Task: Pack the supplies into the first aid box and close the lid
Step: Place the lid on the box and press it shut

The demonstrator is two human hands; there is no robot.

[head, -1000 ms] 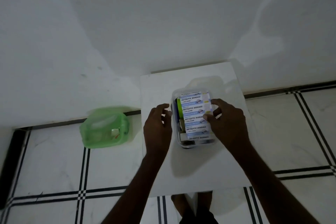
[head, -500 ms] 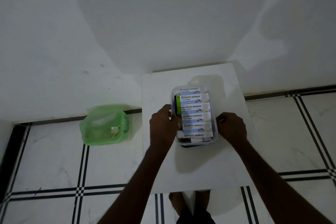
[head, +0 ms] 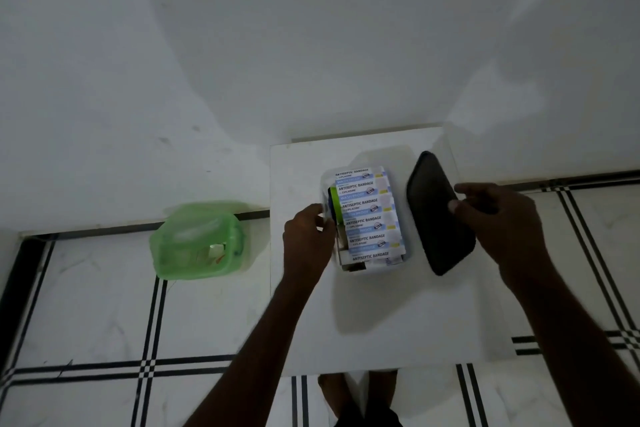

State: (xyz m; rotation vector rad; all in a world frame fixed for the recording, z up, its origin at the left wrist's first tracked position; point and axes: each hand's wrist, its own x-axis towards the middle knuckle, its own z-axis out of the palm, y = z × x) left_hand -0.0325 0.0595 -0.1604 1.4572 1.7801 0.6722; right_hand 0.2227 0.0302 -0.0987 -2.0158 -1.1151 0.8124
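A clear plastic first aid box [head: 404, 255] stands on a small white table [head: 381, 315]. It is filled with a strip of antiseptic bandages [head: 367, 215] on top and a green item [head: 334, 199] along its left side. My left hand [head: 306, 239] grips the box's left wall. My right hand [head: 502, 218] holds a dark rounded lid [head: 438, 215] tilted on edge just right of the box, thumb on its upper face.
A green translucent container [head: 197, 243] with its lid on sits on the tiled floor to the left of the table. A white wall rises behind the table. My feet [head: 356, 388] show under the table's near edge.
My right hand left the box's right side and now holds the dark lid beside it. My left hand stays on the box's left wall.
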